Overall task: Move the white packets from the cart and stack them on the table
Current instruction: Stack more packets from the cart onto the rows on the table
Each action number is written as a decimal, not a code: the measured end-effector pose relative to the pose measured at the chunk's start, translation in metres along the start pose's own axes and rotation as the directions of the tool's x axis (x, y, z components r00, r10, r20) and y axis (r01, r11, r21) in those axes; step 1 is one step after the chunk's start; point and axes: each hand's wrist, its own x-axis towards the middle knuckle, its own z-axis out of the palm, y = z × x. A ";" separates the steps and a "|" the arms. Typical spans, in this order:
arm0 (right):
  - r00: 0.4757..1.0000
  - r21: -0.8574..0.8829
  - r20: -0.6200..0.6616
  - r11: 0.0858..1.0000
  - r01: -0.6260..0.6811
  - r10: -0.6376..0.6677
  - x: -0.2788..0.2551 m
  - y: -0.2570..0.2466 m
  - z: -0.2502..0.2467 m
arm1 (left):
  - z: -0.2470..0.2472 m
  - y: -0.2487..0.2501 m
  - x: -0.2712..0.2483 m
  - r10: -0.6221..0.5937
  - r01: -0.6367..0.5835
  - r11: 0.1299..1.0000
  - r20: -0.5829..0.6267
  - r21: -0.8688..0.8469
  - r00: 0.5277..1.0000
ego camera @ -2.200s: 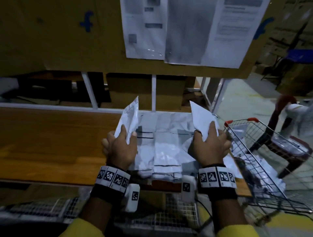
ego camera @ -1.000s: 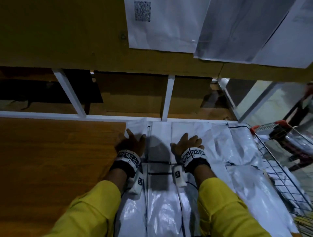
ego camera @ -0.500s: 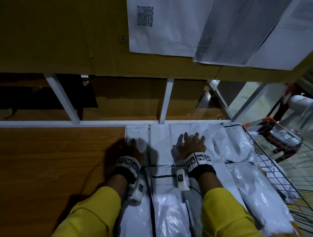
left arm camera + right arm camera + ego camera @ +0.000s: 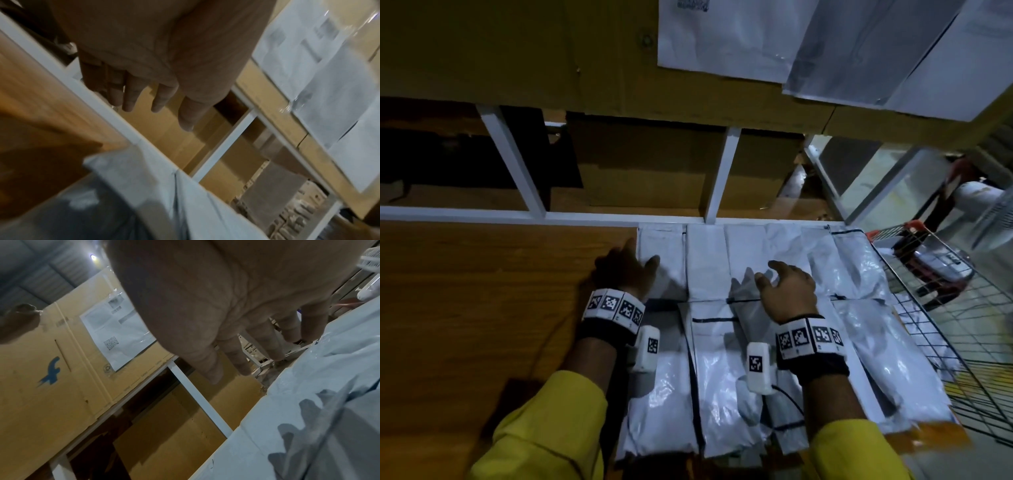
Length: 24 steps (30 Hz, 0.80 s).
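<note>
Head view: left hand (image 4: 624,270) and right hand (image 4: 787,291), fingers spread, empty, above white packets (image 4: 705,260).

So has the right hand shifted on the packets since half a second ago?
Yes. The right hand has drawn back from the white rail at the table's far edge toward the person, fingers lifted off the white packets.

sleeves (image 4: 544,428): yellow | wristbands (image 4: 614,306): black, white square-code tags | wrist cameras (image 4: 758,366): white, coded, cabled
</note>
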 end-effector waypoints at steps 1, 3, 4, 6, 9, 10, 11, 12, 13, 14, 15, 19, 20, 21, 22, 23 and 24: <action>1.000 0.023 -0.003 1.000 0.007 -0.007 -0.001 0.002 0.000 | -0.003 0.001 -0.002 -0.006 0.006 1.000 -0.015 -0.009 1.000; 1.000 0.080 -0.009 0.996 0.026 -0.026 -0.004 0.005 -0.001 | -0.010 0.004 -0.007 -0.003 0.001 0.999 -0.056 -0.045 0.998; 0.999 0.105 -0.015 0.994 0.037 -0.036 -0.007 0.008 -0.002 | -0.011 0.006 -0.009 0.010 -0.015 0.997 -0.072 -0.074 0.997; 0.998 0.143 -0.034 0.988 0.053 -0.048 -0.013 0.015 -0.007 | -0.011 0.010 -0.014 0.049 -0.061 0.988 -0.092 -0.141 0.995; 0.996 0.165 -0.065 0.984 0.070 -0.060 -0.021 0.036 -0.022 | -0.011 0.032 -0.037 0.092 -0.138 0.939 -0.155 -0.316 0.984; 0.995 0.160 -0.079 0.984 0.076 -0.064 -0.024 0.045 -0.029 | -0.012 0.044 -0.049 0.110 -0.168 0.929 -0.187 -0.329 0.976; 0.993 0.161 -0.100 0.984 0.081 -0.065 -0.026 0.055 -0.035 | -0.015 0.057 -0.063 0.138 -0.202 0.932 -0.222 -0.300 0.965; 0.990 0.169 -0.124 0.982 0.085 -0.065 -0.027 0.063 -0.042 | -0.018 0.069 -0.077 0.176 -0.243 0.934 -0.254 -0.262 0.951; 0.988 0.191 -0.146 0.978 0.087 -0.059 -0.030 0.075 -0.051 | -0.017 0.084 -0.092 0.217 -0.284 0.930 -0.279 -0.232 0.936; 0.985 0.216 -0.166 0.972 0.091 -0.055 -0.034 0.087 -0.060 | -0.016 0.100 -0.108 0.251 -0.322 0.919 -0.291 -0.228 0.923; 0.981 0.235 -0.185 0.967 0.097 -0.054 -0.038 0.100 -0.069 | -0.013 0.116 -0.125 0.278 -0.352 0.906 -0.295 -0.237 0.914; 0.962 0.182 -0.264 0.976 0.121 -0.070 -0.062 0.171 -0.112 | 0.016 0.182 -0.185 0.397 -0.486 0.832 -0.326 -0.268 0.858; 0.958 0.160 -0.277 0.980 0.117 -0.069 -0.068 0.191 -0.123 | 0.025 0.199 -0.199 0.429 -0.521 0.811 -0.334 -0.268 0.839; 0.957 0.155 -0.285 0.982 0.105 -0.058 -0.075 0.213 -0.135 | 0.036 0.218 -0.215 0.460 -0.552 0.789 -0.336 -0.270 0.822; 0.956 0.157 -0.290 0.983 0.091 -0.042 -0.081 0.235 -0.145 | 0.046 0.236 -0.229 0.488 -0.580 0.767 -0.336 -0.274 0.805; 0.955 0.159 -0.297 0.985 0.071 -0.021 -0.087 0.257 -0.154 | 0.058 0.254 -0.244 0.513 -0.603 0.747 -0.333 -0.281 0.791; 0.954 0.155 -0.301 0.987 0.043 0.005 -0.093 0.278 -0.163 | 0.070 0.271 -0.258 0.535 -0.619 0.731 -0.323 -0.287 0.781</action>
